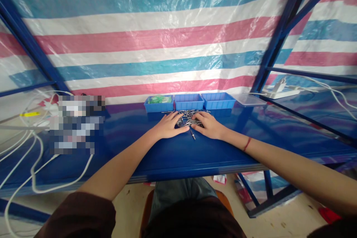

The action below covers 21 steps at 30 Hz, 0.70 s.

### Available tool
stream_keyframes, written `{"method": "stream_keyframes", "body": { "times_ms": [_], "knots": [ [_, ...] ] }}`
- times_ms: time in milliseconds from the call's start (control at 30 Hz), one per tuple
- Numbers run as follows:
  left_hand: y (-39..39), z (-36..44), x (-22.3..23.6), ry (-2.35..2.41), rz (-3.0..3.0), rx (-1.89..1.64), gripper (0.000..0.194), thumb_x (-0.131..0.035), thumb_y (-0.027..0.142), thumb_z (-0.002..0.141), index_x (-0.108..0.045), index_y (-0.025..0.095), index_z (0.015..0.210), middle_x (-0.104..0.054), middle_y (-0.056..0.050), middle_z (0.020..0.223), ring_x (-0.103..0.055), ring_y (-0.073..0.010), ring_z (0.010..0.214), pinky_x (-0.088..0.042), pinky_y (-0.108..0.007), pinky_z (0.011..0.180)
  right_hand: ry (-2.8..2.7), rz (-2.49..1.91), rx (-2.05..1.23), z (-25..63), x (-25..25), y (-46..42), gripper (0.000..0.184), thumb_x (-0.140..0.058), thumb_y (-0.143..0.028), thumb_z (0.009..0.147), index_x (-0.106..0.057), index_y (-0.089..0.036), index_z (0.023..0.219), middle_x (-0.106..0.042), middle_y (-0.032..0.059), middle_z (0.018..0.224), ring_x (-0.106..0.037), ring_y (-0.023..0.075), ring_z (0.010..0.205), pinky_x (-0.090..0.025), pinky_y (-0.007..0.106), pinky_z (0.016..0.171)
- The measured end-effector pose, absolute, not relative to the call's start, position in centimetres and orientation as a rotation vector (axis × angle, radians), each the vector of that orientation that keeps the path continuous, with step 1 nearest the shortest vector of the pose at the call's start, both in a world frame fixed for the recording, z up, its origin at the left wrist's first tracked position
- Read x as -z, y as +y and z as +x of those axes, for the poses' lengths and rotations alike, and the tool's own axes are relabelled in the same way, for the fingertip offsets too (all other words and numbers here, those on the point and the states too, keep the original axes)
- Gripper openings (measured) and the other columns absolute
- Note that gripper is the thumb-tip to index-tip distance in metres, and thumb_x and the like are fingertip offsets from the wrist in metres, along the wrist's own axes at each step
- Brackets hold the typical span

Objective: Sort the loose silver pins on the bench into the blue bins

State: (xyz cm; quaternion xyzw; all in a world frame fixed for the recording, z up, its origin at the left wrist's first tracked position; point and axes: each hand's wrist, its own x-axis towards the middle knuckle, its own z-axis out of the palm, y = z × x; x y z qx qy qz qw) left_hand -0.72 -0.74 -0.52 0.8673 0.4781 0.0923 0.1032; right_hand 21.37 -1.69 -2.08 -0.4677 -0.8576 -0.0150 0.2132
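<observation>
A heap of several small metal pins [189,117] lies on the blue table [167,156], just in front of three blue bins. My left hand [169,125] rests flat on the table against the heap's left side, fingers stretched out. My right hand [208,124] lies palm down on the heap's right side, fingers spread over the pins. One pin [192,134] lies apart between the two hands. A red string circles my right wrist.
The left blue bin [158,103] holds green pieces; the middle bin [189,101] and right bin [218,100] stand beside it. A clear plastic lid [249,99] lies to the right. White cables [36,167] trail over the left of the table. A striped tarpaulin hangs behind.
</observation>
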Motion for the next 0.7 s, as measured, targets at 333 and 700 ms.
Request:
{"method": "stream_keyframes", "body": {
  "times_ms": [333,700],
  "knots": [
    [-0.5,0.0,1.1,1.31,2.541,-0.538,0.08,-0.045,0.062,0.075,-0.028,0.015,0.138,-0.031,-0.014,0.144,-0.029,-0.0288,0.132,-0.024,-0.042,0.108,-2.353,-0.959,-0.012,17.1,0.3,2.2,0.017,-0.048,-0.013,0.078,-0.056,-0.015,0.092,-0.059,0.0089,0.091,-0.053,0.0186,0.085,-0.041,0.032,0.079],
    [0.3,-0.6,1.4,1.3,2.485,-0.658,0.063,-0.044,0.046,0.082,-0.032,0.016,0.136,-0.039,-0.013,0.138,-0.037,-0.0247,0.128,-0.029,-0.036,0.106,-2.169,-0.946,-0.693,19.6,-4.1,3.8,0.015,-0.05,-0.019,0.076,-0.061,-0.015,0.084,-0.066,0.004,0.082,-0.059,0.0135,0.075,-0.046,0.029,0.073]
  ]
}}
